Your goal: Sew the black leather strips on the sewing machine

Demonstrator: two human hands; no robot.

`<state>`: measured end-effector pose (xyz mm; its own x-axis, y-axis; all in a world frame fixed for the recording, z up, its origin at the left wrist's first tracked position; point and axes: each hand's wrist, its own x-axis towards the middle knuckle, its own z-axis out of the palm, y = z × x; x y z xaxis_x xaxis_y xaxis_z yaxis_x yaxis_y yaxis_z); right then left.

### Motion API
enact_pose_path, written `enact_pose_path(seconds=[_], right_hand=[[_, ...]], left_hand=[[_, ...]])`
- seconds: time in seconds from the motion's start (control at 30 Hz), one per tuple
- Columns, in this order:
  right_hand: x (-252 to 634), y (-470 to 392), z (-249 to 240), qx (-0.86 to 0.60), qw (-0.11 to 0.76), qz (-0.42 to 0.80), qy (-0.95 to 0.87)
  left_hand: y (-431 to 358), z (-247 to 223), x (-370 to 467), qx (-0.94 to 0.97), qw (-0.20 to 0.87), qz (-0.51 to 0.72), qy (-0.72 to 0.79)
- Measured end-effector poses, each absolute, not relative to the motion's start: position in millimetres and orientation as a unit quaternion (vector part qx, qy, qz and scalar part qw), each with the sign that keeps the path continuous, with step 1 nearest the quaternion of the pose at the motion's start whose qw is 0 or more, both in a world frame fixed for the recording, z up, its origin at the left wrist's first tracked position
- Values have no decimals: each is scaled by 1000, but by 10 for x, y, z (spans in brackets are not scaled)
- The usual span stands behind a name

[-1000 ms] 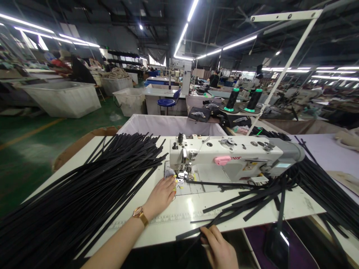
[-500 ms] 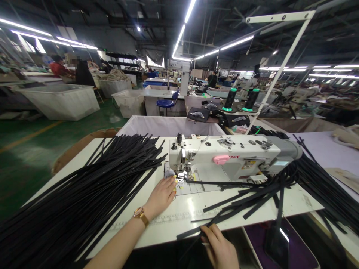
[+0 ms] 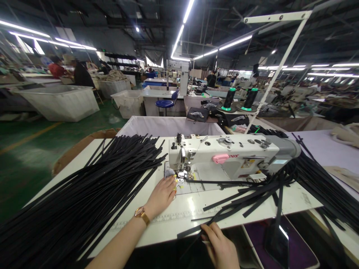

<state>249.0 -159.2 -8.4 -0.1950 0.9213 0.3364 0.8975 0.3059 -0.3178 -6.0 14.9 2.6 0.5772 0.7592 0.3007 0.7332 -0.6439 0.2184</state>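
Note:
At the needle end of a white sewing machine (image 3: pixel 207 149), my left hand (image 3: pixel 164 190) lies with its fingers stretched out, the tips beside the presser foot (image 3: pixel 183 175). Whether anything is under those fingertips is hidden. One narrow black strap (image 3: pixel 218 182) runs from the foot rightward along the machine bed. By the table's front edge, my right hand (image 3: pixel 217 244) pinches another black strap (image 3: pixel 188 231) between thumb and fingers. Several more loose straps (image 3: pixel 238 207) fan out to the right of it. A thick pile of black straps (image 3: pixel 92 190) covers the table's left side.
A printed ruler (image 3: pixel 179 216) runs along the white tabletop (image 3: pixel 157 233). Behind the machine stand a pale-lined bin (image 3: pixel 168 125) and two black thread cones (image 3: pixel 230 99). A thread-stand pole (image 3: pixel 280 67) rises at right. A dark phone-like slab (image 3: pixel 277 244) lies below the table edge.
Both hands stay almost where they were, and the straps lie the same way. The whole view has shifted very slightly.

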Motion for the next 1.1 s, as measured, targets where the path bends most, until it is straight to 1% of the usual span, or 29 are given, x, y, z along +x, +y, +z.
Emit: enact_pose_path(seconds=[0.2,0.53,0.8,1.1], right_hand=[[2487,-1589,-97,-589,231,26,-774],[2495,-1588,-117,-593,233,25,-771],[2500,-1590,-11,-572,217,-21,-791],[2493,-1583,84,-574,198,-30,-794]], left_hand=[[137,55,-54,887,32,178,424],[127,65,-58,884,45,202,420],[101,92,-62,883,47,202,421],[64,89,-68,859,65,250,442]])
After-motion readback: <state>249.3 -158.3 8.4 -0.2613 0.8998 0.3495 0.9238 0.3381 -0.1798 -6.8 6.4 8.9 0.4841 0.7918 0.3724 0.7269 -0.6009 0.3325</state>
